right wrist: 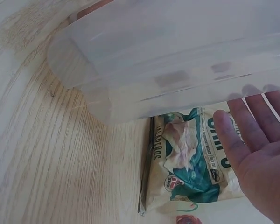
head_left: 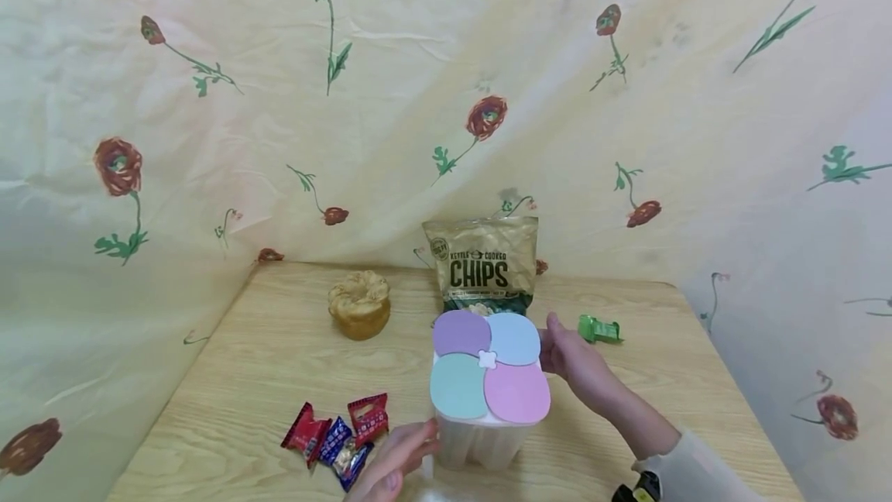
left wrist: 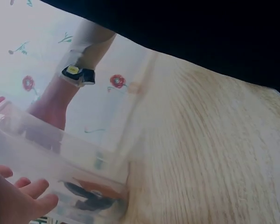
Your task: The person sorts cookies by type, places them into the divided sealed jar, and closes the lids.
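A tall translucent plastic container point(head_left: 481, 444) stands at the front middle of the table, its lid point(head_left: 456, 390) made of purple, blue, green and pink petals. Against its left side, my left hand point(head_left: 399, 462) has its fingertips at the wall. On the opposite side my right hand point(head_left: 578, 362) reaches round toward the back. Seen from the right wrist, the fingers point(right wrist: 256, 116) are extended along the clear wall. In the left wrist view, the left fingers point(left wrist: 35, 189) are spread loosely beside the container point(left wrist: 84, 163). Neither hand curls round it.
Behind the container a chips bag point(head_left: 481, 254) leans upright near the floral cloth point(head_left: 390, 122). A round bread point(head_left: 359, 304) sits at back left. Red candy packets point(head_left: 307, 432) and a blue one point(head_left: 344, 452) lie front left; a green packet point(head_left: 599, 329) lies right.
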{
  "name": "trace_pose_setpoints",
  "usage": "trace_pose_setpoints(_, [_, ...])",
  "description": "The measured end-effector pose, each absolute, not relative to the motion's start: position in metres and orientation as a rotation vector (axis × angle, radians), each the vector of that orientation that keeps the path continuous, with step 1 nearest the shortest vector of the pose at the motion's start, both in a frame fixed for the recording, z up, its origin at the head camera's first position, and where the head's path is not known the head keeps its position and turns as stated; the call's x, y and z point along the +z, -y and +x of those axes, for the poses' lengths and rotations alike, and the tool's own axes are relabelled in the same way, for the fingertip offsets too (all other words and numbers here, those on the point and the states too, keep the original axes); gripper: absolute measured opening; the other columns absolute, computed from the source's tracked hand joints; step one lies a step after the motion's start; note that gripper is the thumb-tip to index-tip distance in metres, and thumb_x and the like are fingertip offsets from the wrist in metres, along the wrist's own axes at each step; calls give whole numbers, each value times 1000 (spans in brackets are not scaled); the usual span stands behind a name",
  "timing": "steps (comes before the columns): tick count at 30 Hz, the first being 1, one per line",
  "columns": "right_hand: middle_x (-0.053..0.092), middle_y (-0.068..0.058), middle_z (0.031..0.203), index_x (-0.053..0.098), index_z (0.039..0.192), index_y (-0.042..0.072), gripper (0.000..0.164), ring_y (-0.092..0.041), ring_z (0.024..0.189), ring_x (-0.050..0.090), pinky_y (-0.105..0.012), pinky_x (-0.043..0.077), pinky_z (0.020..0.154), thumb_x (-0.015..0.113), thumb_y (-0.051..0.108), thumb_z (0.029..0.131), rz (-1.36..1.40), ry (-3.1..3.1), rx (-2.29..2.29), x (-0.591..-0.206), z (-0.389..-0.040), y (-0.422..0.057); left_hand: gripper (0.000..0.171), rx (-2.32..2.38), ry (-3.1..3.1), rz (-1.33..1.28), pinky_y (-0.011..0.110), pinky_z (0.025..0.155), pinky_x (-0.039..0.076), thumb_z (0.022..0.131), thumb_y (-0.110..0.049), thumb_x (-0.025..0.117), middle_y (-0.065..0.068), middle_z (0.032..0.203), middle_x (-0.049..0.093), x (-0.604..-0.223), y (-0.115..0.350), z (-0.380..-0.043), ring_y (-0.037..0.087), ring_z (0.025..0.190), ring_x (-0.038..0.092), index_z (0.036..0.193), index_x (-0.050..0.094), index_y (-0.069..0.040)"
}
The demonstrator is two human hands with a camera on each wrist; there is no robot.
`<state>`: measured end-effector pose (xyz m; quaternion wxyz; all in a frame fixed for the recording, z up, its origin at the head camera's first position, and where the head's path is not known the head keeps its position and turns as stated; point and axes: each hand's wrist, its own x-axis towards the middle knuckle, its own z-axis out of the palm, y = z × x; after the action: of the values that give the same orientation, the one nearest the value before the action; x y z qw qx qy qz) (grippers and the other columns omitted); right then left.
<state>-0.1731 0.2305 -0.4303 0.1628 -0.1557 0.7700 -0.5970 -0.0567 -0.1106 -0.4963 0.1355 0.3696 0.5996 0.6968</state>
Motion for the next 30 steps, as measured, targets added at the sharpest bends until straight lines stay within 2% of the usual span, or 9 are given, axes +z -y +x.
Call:
trace_pose_setpoints(4, [73, -10, 120, 57, 133, -13, 84, -13, 108, 70, -25, 55, 94, 8, 52, 111, -483, -2194, -1713, -432, -167, -235, 58, 1989, -1709, 972, 40, 119, 34, 112, -30, 15, 25, 164, 21, -491, 111, -61, 17, 147, 39, 164, 16, -5])
trace_pose_setpoints(9, [66, -26, 131, 51, 138, -18, 83, -7, 111, 69, -25, 55, 95, 9, 49, 112, -472, -2224, -1736, -434, -158, -240, 63, 1891, -1732, 870, 69, 116, 25, 111, -42, 14, 36, 162, 9, -487, 113, -72, 22, 151, 34, 166, 12, -12])
trace_pose_setpoints(11, [64, -29, 132, 51, 139, -17, 83, -7, 111, 69, -26, 56, 95, 9, 49, 112, -464, -2237, -1742, -435, -154, -241, 62, 1894, -1729, 906, 69, 116, 24, 111, -40, 15, 32, 164, 8, -504, 115, -82, 24, 152, 31, 166, 10, -11])
trace_pose_setpoints(16, [71, 0, 131, 50, 141, -14, 75, -9, 117, 68, -32, 57, 97, 7, 40, 114, -580, -2233, -1753, -436, -146, -248, 58, 1923, -1747, 936, 63, 118, 21, 111, -31, 16, 27, 167, 10, -495, 113, -87, 14, 152, 29, 166, 13, -14])
trace_pose_setpoints(18, [70, 12, 129, 50, 142, -14, 71, -8, 119, 67, -33, 57, 97, 7, 35, 114, -629, -2242, -1754, -437, -143, -249, 57, 1924, -1792, 940, 71, 115, 18, 111, -27, 20, 32, 165, 11, -475, 109, -84, 14, 151, 31, 165, 15, -11])
trace_pose_setpoints(21, [70, 15, 129, 51, 141, -15, 64, -6, 119, 66, -34, 58, 95, 11, 29, 115, -643, -2302, -1755, -437, -136, -250, 60, 1942, -1842, 919, 77, 113, 16, 109, -18, 35, 30, 166, 14, -475, 107, -91, 20, 151, 32, 165, 16, -9])
trace_pose_setpoints(25, [70, 13, 128, 55, 136, -14, 51, -5, 117, 67, -36, 59, 91, 21, 16, 115, -686, -2372, -1765, -440, -129, -251, 79, 1886, -1971, 849, 71, 116, 18, 100, -11, 60, 18, 169, 18, -477, 106, -104, 35, 152, 30, 166, 16, -15])
trace_pose_setpoints(27, [70, 12, 129, 57, 135, -14, 46, -6, 116, 67, -37, 60, 90, 25, 11, 114, -725, -2376, -1776, -442, -126, -251, 86, 1851, -2040, 842, 70, 116, 20, 97, -10, 67, 16, 169, 19, -478, 106, -111, 43, 151, 28, 166, 16, -16])
trace_pose_setpoints(30, [69, 9, 132, 59, 135, -11, 44, -8, 117, 67, -38, 60, 90, 25, 7, 113, -774, -2353, -1792, -443, -124, -250, 93, 1827, -2072, 820, 71, 117, 19, 93, -12, 73, 13, 169, 20, -477, 106, -123, 45, 152, 27, 166, 15, -20])
